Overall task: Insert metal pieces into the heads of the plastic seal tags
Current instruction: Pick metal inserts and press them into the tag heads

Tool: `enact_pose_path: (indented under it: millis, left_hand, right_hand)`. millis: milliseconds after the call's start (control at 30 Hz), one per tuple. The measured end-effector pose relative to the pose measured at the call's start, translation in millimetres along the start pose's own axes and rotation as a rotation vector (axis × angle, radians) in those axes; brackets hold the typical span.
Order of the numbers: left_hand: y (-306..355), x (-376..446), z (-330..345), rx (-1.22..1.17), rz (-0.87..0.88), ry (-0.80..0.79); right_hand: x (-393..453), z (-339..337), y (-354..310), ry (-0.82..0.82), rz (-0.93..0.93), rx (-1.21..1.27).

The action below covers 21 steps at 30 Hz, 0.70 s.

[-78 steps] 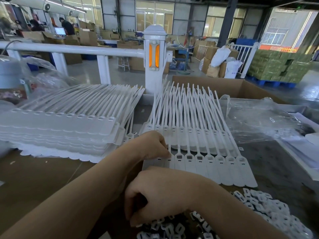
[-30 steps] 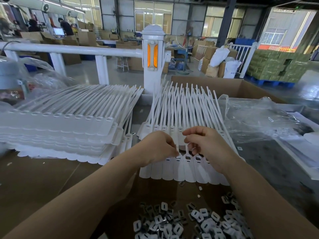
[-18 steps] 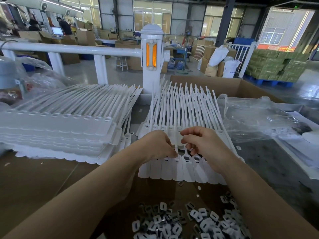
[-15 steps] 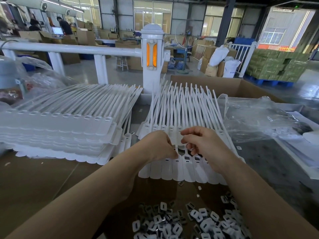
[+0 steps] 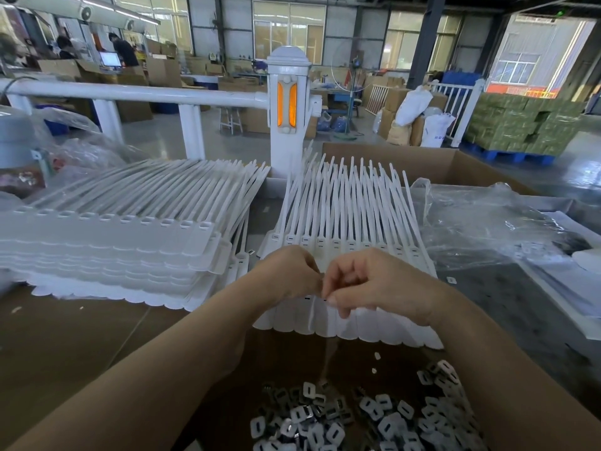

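Observation:
A joined row of white plastic seal tags lies in front of me, straps pointing away. My left hand and my right hand meet over the tag heads in the row's middle. Fingers of the left hand curl down onto a tag head and hold it; the fingertips are hidden. Thumb and forefinger of the right hand pinch a small metal piece at that head, and it is mostly hidden. Loose metal pieces lie in a heap near me on the brown cardboard.
A thick stack of white seal tags fills the left of the table. Crumpled clear plastic bags lie on the right. Behind stand an open cardboard box and a white railing post.
My right hand left the metal heap, rose to the tags, then moved left and down until its fingertips met my left hand. My left hand stayed on the tag heads.

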<state>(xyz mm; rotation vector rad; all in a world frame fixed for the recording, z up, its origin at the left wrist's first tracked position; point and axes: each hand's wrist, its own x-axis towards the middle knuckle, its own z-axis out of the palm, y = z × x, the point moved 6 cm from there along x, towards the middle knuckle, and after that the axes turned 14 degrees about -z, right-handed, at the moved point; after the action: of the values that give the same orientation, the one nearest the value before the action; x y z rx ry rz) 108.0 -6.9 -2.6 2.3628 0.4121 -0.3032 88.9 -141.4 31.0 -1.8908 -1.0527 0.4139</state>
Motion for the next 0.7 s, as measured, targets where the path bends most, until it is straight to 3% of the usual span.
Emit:
enact_pose_path:
  millis: [167, 333, 567, 700]
  left_hand:
    - [-1.5, 1.7, -6.4, 0.016, 0.024, 0.046]
    - [-8.1, 2.2, -15.2, 0.029, 0.012, 0.059]
    - [-10.9, -1.5, -22.8, 0.044, 0.02, 0.039]
    - [-11.1, -3.4, -25.6, 0.047, 0.033, 0.022]
  right_hand:
    - [2.4, 34.1, -17.1, -0.396, -0.025, -0.077]
    - [4.7, 57.7, -23.9, -0.572, -0.018, -0.232]
    - [5.8, 63.0, -23.3, -0.602, 0.008, -0.269]
    - [6.0, 53.7, -23.4, -0.51, -0.025, -0.197]
